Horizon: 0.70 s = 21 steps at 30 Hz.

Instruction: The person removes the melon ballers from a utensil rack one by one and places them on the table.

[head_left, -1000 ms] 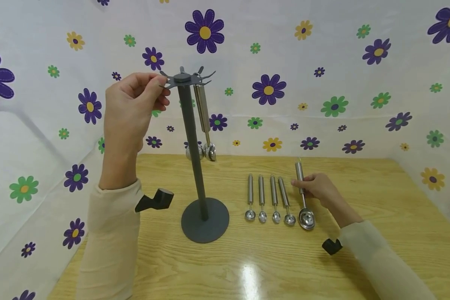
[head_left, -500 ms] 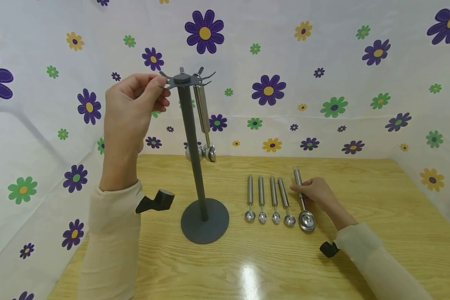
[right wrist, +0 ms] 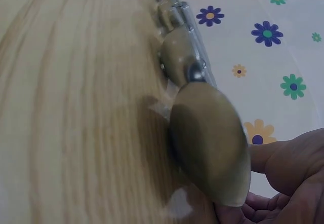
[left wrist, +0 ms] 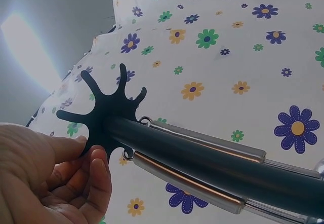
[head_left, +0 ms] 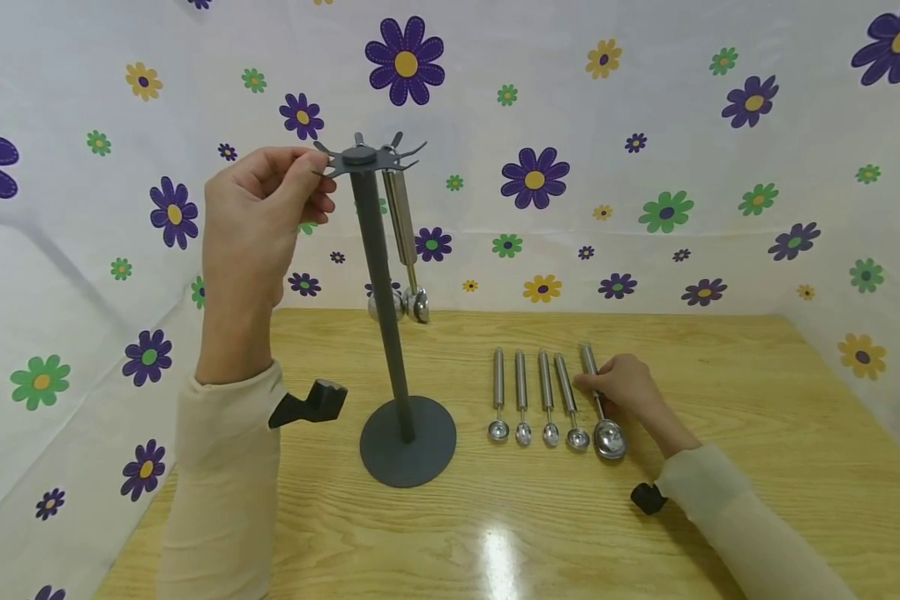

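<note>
My left hand (head_left: 258,208) pinches one prong of the dark grey hook rack's star-shaped top (left wrist: 109,110) between thumb and fingers. Two steel-handled scoops hang from the rack; one hanging scoop (head_left: 402,233) shows its handle beside the pole (head_left: 378,275). On the table's right half, my right hand (head_left: 630,383) holds the steel handle of a large scoop (head_left: 610,439) between thumb and fingers. Its bowl fills the middle of the right wrist view, close over the wood, and partly covers the fingers there.
Several smaller scoops, one of them a small scoop (head_left: 498,429), lie in a row left of the large one, handles pointing away. The rack's round base (head_left: 382,454) stands on the wooden table (head_left: 420,542). A flower-patterned cloth (head_left: 457,100) rises behind.
My right hand has brought the large scoop's handle down and left, toward the row of smaller scoops. My left hand keeps its pinch on the rack's prong.
</note>
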### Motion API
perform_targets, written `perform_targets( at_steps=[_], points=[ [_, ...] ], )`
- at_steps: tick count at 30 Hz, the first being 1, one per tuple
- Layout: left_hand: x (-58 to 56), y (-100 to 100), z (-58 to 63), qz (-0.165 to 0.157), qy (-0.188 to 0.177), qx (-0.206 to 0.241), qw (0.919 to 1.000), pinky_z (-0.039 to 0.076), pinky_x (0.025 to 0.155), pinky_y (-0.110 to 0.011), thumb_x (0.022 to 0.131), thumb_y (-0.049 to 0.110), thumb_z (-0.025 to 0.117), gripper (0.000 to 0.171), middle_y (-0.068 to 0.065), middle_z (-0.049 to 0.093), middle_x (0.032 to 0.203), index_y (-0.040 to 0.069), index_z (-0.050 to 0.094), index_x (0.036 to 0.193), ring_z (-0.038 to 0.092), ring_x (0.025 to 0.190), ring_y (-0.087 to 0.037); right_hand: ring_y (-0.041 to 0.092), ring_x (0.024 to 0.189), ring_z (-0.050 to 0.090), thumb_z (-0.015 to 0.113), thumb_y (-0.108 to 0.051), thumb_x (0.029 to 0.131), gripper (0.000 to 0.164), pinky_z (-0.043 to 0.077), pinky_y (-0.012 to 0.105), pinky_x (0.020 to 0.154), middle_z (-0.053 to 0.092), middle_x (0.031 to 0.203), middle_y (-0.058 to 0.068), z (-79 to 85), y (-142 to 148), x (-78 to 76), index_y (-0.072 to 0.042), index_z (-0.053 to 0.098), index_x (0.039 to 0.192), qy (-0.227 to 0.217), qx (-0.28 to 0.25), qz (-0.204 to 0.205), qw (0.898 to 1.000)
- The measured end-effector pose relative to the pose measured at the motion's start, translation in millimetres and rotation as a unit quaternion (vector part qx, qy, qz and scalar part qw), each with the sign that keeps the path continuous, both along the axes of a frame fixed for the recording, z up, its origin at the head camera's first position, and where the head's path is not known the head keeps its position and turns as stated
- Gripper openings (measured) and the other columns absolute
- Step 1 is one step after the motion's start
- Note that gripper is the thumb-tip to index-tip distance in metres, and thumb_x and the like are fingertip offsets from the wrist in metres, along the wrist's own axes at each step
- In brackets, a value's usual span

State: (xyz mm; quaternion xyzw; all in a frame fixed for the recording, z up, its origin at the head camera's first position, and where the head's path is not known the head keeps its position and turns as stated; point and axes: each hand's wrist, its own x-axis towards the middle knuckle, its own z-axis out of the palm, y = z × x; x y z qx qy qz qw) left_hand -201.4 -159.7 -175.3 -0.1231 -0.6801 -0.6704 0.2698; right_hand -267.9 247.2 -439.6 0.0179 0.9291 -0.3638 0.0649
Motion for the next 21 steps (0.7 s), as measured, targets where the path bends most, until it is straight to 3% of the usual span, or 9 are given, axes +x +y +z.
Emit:
perform_targets(
  at_steps=[14,17,21],
  points=[
    [0.8,0.9,0.3,-0.005,0.001,0.011,0.9999,0.058,0.075,-0.019,0.098,0.015,0.073,0.017,-0.008,0.072,0.089,0.003,0.075,0.109,0.068,0.072,-0.016,0.017,0.050,0.060,0.077,-0.035,0.093,0.043,0.045,0.027,0.049,0.062,0.057,0.005,-2.7,1.7,-1.3,-0.002,0.066,0.068,0.004,0.013,0.005,1.000],
    [0.9,1.3,0.2,-0.005,0.000,0.013,0.9999,0.058,0.075,-0.019,0.098,0.015,0.073,0.017,-0.008,0.072,0.088,0.003,0.075,0.109,0.068,0.072,-0.016,0.017,0.053,0.059,0.076,-0.036,0.095,0.042,0.045,0.028,0.050,0.064,0.061,0.007,-0.4,3.3,-0.4,0.001,0.070,0.075,0.014,0.015,0.006,1.000],
    [0.4,1.7,-0.3,-0.004,0.000,0.016,0.9999,0.058,0.074,-0.019,0.098,0.015,0.073,0.017,-0.008,0.072,0.088,0.003,0.075,0.109,0.068,0.072,-0.016,0.019,0.062,0.063,0.072,-0.036,0.098,0.047,0.049,0.030,0.058,0.070,0.080,0.016,6.5,7.5,1.6,0.011,0.069,0.099,0.023,0.011,-0.001,1.000]
  ],
)
